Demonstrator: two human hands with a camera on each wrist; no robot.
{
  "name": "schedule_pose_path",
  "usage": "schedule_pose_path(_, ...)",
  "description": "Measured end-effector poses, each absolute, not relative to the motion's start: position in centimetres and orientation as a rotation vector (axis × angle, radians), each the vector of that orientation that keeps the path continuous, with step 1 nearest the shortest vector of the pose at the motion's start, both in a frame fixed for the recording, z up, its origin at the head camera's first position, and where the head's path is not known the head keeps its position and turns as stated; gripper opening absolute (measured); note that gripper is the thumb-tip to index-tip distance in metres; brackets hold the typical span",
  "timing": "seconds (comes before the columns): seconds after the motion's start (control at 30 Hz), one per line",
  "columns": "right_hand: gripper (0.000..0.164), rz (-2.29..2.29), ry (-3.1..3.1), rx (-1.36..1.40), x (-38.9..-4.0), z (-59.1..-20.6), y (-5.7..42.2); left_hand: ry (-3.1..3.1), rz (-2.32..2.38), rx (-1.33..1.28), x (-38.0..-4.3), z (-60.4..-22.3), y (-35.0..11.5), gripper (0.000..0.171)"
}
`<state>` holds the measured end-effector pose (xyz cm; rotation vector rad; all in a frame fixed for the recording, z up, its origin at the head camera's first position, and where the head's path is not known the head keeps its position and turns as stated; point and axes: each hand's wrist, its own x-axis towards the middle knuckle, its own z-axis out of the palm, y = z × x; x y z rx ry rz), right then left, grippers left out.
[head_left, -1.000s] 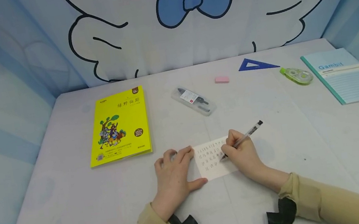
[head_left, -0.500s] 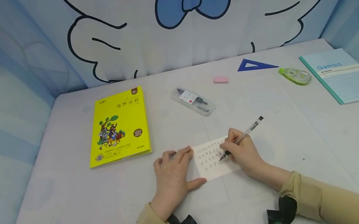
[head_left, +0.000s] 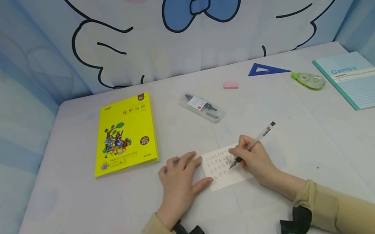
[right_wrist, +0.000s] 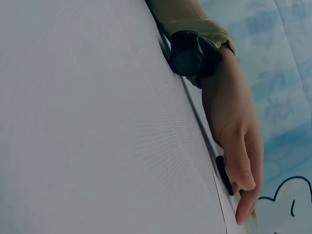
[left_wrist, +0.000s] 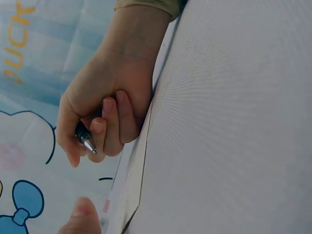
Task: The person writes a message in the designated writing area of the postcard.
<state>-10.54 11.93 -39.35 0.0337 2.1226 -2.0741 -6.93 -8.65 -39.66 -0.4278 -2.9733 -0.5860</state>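
A small white sheet of paper [head_left: 224, 183] with rows of handwritten numbers lies on the table in front of the person. The right hand [head_left: 258, 163] pinches a black-capped clear pen [head_left: 264, 133] between thumb and fingers, its tip over the last written row. Seen from the left wrist, the metal pen tip [left_wrist: 89, 144] stands off the paper, and the other fingers of this right hand [left_wrist: 109, 107] are curled under. With fingers spread and relaxed, the left hand [head_left: 178, 185] lies at the paper's left edge, fingertip and thumb tip overlapping it in the head view.
A yellow book [head_left: 128, 134] lies at left. Behind the paper are a clear compass case [head_left: 202, 107], a pink eraser [head_left: 231, 85] and a blue set square [head_left: 264, 69]. A green correction tape [head_left: 309, 80] and a pale blue notebook [head_left: 360, 81] lie at right.
The left thumb has slid up from the paper's lower left corner, baring that corner. The right hand's grip on the pen tilted slightly early on, and the pen tip stays near the same spot.
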Motion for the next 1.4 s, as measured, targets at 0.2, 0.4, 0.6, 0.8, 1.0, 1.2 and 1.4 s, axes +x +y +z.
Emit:
schedule_pose_path(0.2, 0.033, -2.079, 2.088, 0.045, -10.6, -39.2, 12.0, -2.903, -0.748, -0.346, -7.0, -39.7, -8.7, 0.047)
schedule_pose_path(0.4, 0.032, -2.101, 2.048, 0.024, -10.6, -39.2, 12.1, -2.879, -0.959, -0.206, -7.2, -39.2, -8.6, 0.063)
schedule_pose_path(0.6, 0.033, -2.145, 1.934, 0.073, -10.9, -39.0, 12.5, -2.959, -1.010, -0.036, -7.3, -38.2, -9.1, 0.064)
schedule_pose_path(0.8, 0.035, -2.158, 1.851, 0.055, -11.1, -38.8, 12.8, -3.062, -0.854, 0.034, -7.1, -37.8, -9.9, 0.041)
schedule_pose_path(1.0, 0.030, -2.081, 1.916, 0.075, -11.0, -38.4, 12.9, -3.083, -0.776, -0.065, -7.0, -38.0, -10.3, 0.022)
schedule_pose_path(1.2, 0.025, -2.036, 1.916, 0.021, -10.9, -38.3, 12.9, -3.089, -0.772, -0.251, -7.3, -37.9, -10.3, 0.017)
schedule_pose_path(1.4, 0.028, -2.006, 1.745, -0.142, -10.6, -38.1, 13.0, -3.094, -0.941, -0.360, -7.3, -37.1, -9.8, 0.018)
